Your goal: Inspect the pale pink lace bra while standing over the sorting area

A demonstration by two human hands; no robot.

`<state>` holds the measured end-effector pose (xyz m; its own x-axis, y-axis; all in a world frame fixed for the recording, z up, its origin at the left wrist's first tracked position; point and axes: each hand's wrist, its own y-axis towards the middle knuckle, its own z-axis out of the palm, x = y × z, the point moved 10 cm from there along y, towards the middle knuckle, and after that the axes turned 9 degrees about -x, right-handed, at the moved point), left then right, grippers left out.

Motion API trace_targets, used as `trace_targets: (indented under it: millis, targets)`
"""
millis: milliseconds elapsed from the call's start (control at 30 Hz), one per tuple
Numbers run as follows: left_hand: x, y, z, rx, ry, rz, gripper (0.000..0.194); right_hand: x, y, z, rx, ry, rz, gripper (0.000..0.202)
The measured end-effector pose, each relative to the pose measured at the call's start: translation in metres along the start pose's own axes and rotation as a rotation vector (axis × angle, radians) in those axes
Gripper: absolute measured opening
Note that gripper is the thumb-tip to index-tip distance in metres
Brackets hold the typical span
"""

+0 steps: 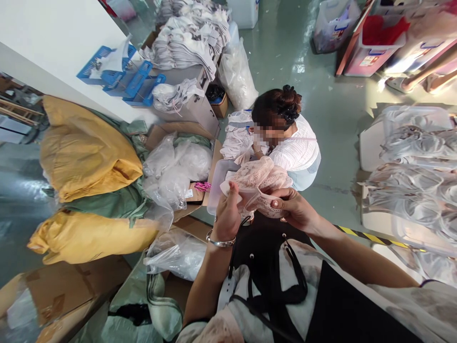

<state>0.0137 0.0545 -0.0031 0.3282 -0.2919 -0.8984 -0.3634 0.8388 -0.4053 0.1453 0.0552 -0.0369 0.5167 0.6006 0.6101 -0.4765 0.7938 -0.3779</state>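
Note:
I hold a pale pink lace garment (pixel 259 183) in front of my chest with both hands. My left hand (pixel 227 216), with a silver bracelet at the wrist, grips its left edge, thumb up against the fabric. My right hand (pixel 294 208) pinches the lower right lace edge. A translucent plastic bag (pixel 217 183) hangs behind the garment by my left hand. Below my hands lies a black strappy cloth (pixel 266 267) over my lap.
A seated person in a white top (pixel 298 150) works just beyond my hands beside a heap of white garments (pixel 235 140). Yellow and green sacks (pixel 89 157) and cardboard boxes (pixel 64 290) lie at left. Bagged garments (pixel 410 181) are stacked at right. Blue trays (pixel 121 76) rest on a white table.

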Motion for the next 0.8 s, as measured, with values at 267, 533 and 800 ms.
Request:
trace_targets:
  millis: [267,533,800]
  targets:
    - [0.002,-0.003,0.021,0.17,0.002,0.058,0.044,0.011,-0.003,-0.005,-0.106,-0.145,-0.093,0.033]
    - [0.017,0.007,0.017,0.132,-0.013,-0.031,0.042,0.017,-0.001,-0.002,-0.155,-0.209,-0.172,0.038]
    - [0.025,0.003,0.017,0.075,-0.067,-0.182,0.047,0.031,-0.004,0.003,-0.154,-0.438,-0.328,0.038]
